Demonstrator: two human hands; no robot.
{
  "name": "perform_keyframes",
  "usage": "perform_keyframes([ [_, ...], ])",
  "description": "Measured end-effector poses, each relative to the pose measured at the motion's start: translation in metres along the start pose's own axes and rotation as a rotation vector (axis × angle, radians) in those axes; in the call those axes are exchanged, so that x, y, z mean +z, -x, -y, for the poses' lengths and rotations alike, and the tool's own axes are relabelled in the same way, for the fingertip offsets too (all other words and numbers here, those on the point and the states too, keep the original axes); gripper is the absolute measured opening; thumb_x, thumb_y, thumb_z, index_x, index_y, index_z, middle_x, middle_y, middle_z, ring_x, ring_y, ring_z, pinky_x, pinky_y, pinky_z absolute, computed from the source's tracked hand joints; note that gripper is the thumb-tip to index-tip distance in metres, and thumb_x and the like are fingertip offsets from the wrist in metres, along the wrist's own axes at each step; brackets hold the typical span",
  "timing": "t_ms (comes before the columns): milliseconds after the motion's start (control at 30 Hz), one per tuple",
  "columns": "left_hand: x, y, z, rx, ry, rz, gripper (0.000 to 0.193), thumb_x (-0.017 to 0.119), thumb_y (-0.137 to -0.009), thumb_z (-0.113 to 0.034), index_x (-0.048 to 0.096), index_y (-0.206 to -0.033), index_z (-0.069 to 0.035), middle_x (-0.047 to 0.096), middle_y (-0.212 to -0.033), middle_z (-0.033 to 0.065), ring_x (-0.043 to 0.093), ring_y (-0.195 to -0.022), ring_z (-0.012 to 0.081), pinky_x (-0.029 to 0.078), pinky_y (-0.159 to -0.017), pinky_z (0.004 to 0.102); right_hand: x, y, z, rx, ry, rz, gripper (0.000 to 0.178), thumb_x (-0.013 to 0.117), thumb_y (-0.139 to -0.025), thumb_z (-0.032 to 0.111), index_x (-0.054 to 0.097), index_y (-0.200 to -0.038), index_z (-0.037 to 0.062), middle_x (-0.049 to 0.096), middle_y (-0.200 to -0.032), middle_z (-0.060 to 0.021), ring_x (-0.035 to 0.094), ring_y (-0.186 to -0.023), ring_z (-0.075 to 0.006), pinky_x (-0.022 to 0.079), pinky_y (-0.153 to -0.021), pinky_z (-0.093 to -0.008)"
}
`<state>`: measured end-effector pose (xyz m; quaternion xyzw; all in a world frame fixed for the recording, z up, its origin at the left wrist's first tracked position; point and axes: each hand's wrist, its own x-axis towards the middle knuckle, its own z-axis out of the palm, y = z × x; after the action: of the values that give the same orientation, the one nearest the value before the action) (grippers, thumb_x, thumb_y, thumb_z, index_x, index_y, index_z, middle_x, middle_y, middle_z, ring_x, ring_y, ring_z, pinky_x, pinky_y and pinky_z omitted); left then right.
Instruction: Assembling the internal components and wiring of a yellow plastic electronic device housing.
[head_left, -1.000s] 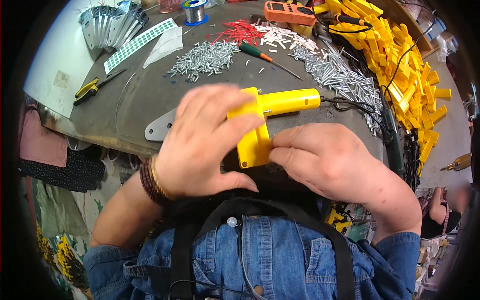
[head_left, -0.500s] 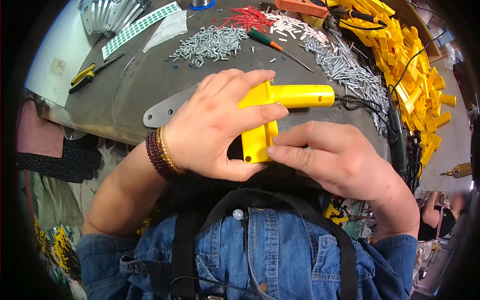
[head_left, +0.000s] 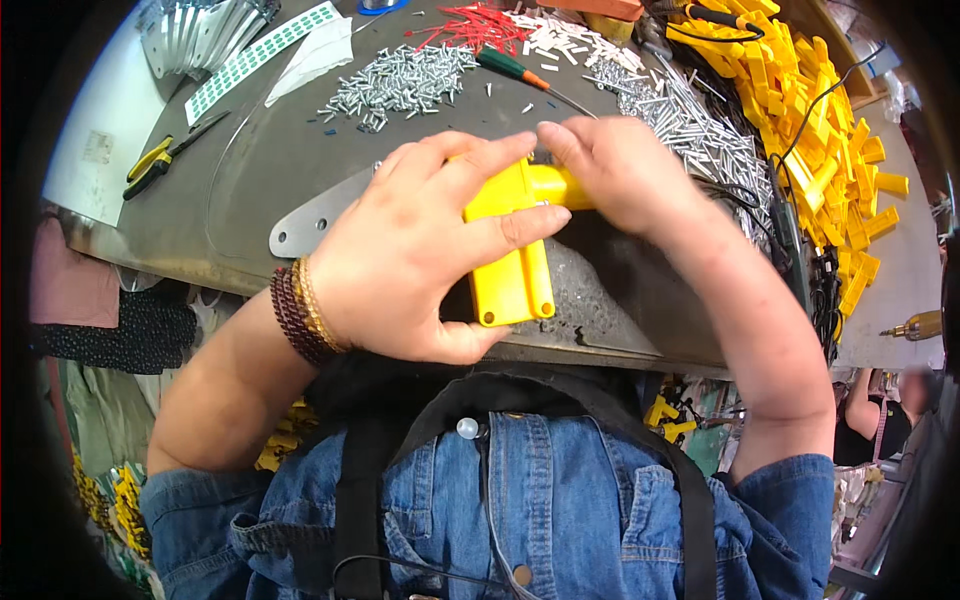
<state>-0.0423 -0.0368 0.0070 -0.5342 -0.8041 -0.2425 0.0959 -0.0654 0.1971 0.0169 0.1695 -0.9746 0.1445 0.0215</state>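
My left hand [head_left: 400, 245] is wrapped over a yellow plastic tool housing [head_left: 508, 285], with its thumb under the near end and fingers across the top. A grey metal plate [head_left: 302, 228] with round holes sticks out to the left from beneath this hand. To the right the housing has a round yellow handle [head_left: 562, 188], partly covered by my right hand [head_left: 630, 175]. My right thumb and forefinger are pinched at the housing's far corner. Whatever is between them is too small to tell. Two dark round holes show at the housing's near end.
Beyond my hands lie a pile of screws [head_left: 400, 85], a screwdriver [head_left: 515, 68], red pieces [head_left: 480, 28] and long metal pins [head_left: 710, 130]. Yellow plastic parts [head_left: 820, 130] are heaped at right. Yellow-black snips [head_left: 165, 160] lie at left. A person [head_left: 880, 425] is at far right.
My right hand has moved from the housing's near end to its far corner, over the handle. The left hand keeps its hold. The whole view has shifted slightly.
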Motion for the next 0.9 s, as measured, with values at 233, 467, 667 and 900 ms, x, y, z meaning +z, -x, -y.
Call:
perform_keyframes([
  [233,-0.012,0.008,0.001,-0.006,0.061,0.054,0.082,0.076,-0.055,-0.031,0.054,-0.132,-0.016,0.036,-0.146,0.0240,0.043,-0.121,0.0438,0.034,-0.104,0.0525,-0.016,-0.015,0.005,-0.167,-0.022,0.111,0.032,0.051,-0.094,0.032,0.064,-0.086,0.0045,0.067,-0.080,-0.0176,0.064,-0.081,-0.0381,0.051,-0.076,-0.0477],
  [467,-0.038,-0.003,-0.011,-0.040,-0.015,0.162,0.066,0.072,-0.073,-0.040,0.055,-0.129,-0.010,0.047,-0.139,0.0191,0.046,-0.126,0.0351,0.032,-0.107,0.0505,-0.002,-0.077,-0.032,-0.296,0.039,0.184,0.014,0.061,-0.085,0.013,0.063,-0.094,0.0022,0.064,-0.093,-0.0137,0.062,-0.091,-0.0335,0.049,-0.080,-0.0412],
  [667,-0.010,-0.063,0.092,-0.503,-0.036,-0.043,0.022,0.066,-0.084,-0.023,0.067,-0.099,-0.007,0.067,-0.088,0.0098,0.064,-0.090,0.0257,0.046,-0.084,0.0392,-0.008,-0.067,-0.025,-0.316,0.072,0.222,0.009,0.057,-0.084,0.006,0.059,-0.093,0.0046,0.061,-0.097,-0.0127,0.061,-0.096,-0.0324,0.049,-0.080,-0.0411],
  [900,0.007,-0.100,0.102,-0.505,-0.343,0.277,0.017,0.067,-0.084,-0.024,0.059,-0.082,-0.010,0.066,-0.086,0.0067,0.062,-0.091,0.0273,0.040,-0.082,0.0414,-0.050,-0.039,-0.035,-0.252,-0.053,0.003,0.011,0.056,-0.080,0.000,0.061,-0.089,0.0026,0.063,-0.091,-0.0158,0.062,-0.090,-0.0346,0.049,-0.077,-0.0401],
])
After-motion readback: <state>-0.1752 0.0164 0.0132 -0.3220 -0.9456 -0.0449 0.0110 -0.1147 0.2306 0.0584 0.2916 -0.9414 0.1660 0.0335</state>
